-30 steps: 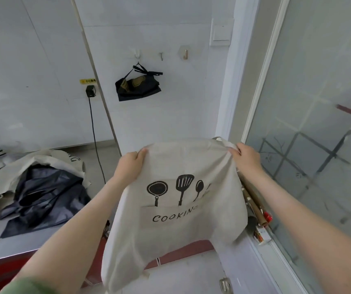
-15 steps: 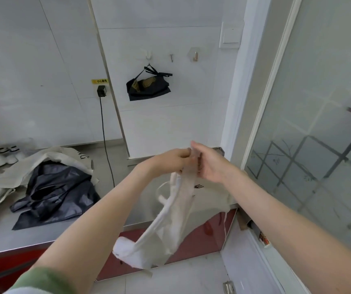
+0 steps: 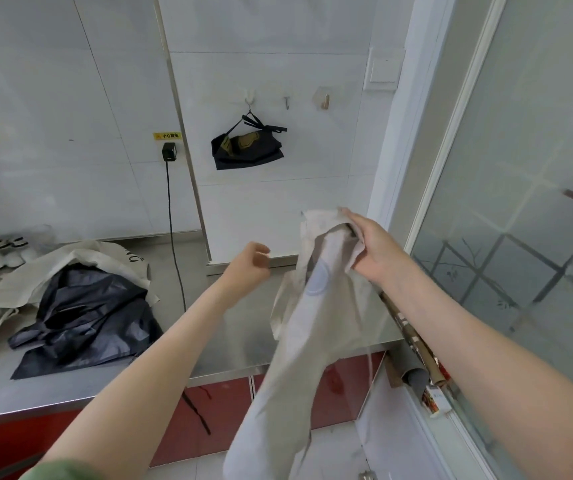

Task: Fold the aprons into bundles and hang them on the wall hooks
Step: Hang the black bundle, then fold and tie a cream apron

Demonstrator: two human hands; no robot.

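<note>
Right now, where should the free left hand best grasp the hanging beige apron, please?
Probably the left edge of the beige apron, midway down, approached from the left: the right hand grips its bunched top, and the rest hangs slack.

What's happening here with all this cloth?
A person is partway through folding aprons. Their right hand grips the top of a beige apron, which hangs down loosely in front of them. Their left hand is curled beside it and holds nothing. A dark bundle already hangs from the leftmost wall hook; the middle hook and right hook are bare. A pile of aprons waits on the steel counter.
</note>
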